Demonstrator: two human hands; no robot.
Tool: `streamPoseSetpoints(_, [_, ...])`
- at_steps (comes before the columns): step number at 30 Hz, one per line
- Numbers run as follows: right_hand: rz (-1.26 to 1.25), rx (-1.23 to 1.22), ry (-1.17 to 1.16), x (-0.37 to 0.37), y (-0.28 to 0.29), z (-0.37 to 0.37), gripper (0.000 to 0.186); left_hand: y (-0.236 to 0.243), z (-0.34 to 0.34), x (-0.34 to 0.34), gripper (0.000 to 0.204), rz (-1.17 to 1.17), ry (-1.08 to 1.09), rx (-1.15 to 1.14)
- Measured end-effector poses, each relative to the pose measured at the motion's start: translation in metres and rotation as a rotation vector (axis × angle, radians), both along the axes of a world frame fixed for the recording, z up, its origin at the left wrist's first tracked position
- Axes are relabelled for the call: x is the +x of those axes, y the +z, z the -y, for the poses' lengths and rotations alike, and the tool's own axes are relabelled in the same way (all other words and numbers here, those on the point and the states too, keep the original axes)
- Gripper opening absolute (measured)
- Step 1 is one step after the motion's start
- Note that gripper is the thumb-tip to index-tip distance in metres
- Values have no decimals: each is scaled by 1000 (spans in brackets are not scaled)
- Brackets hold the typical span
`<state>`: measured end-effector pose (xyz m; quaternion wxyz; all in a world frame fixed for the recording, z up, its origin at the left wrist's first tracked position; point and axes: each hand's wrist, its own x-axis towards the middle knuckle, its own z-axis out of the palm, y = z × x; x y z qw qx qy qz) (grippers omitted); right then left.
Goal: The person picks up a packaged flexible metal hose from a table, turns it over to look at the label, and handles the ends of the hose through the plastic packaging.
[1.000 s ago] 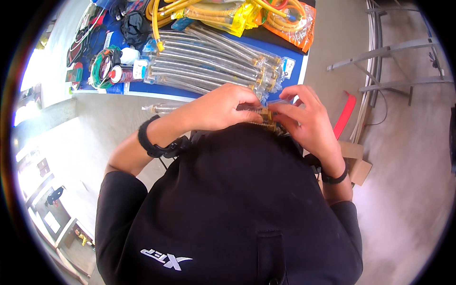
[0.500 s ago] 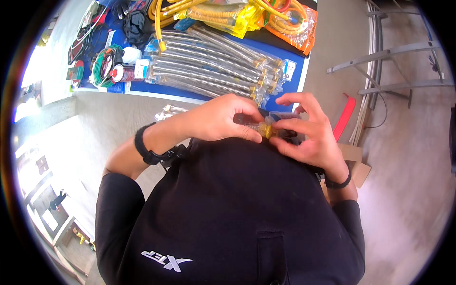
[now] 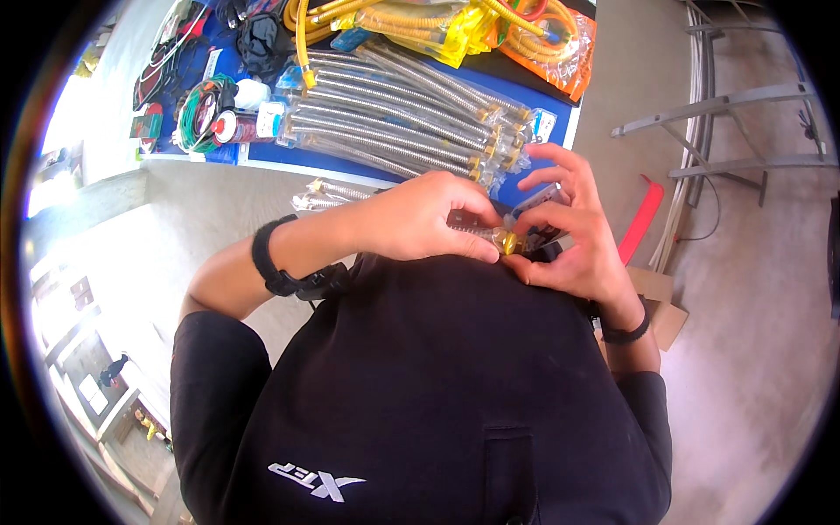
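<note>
Low in front of me, against my dark shirt, my left hand (image 3: 442, 214) grips a corrugated steel hose (image 3: 477, 229) in clear wrap, close to its end. My right hand (image 3: 569, 236) has its thumb and index at the yellow brass fitting (image 3: 510, 241) on that end, its other fingers raised and curled around a dark, glossy object (image 3: 547, 203) I cannot make out clearly. More wrapped hose (image 3: 332, 194) sticks out to the left behind my left wrist.
Ahead, a blue-topped table (image 3: 556, 149) holds several wrapped steel hoses (image 3: 394, 114), yellow hoses (image 3: 525, 35), coiled green cable (image 3: 197, 109) and a spray can (image 3: 241, 127). At the right are metal rails (image 3: 726, 96), a red strip (image 3: 639, 219) and cardboard (image 3: 661, 319) on the floor.
Both hands have moved lower toward my body with the fitting. The brass end now shows between my left thumb and right fingers; my right hand's upper fingers have shifted slightly.
</note>
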<state>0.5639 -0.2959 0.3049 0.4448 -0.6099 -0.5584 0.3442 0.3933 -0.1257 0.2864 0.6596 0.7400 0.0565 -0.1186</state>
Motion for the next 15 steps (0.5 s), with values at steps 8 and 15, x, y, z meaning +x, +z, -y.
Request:
streamPoseSetpoints(8, [69, 66, -4, 1, -3, -1, 30, 6, -4, 5, 41, -146, -46, -116])
streamPoseSetpoints(15, [93, 77, -29, 3, -4, -4, 31, 3, -6, 8, 43, -169, -60, -99])
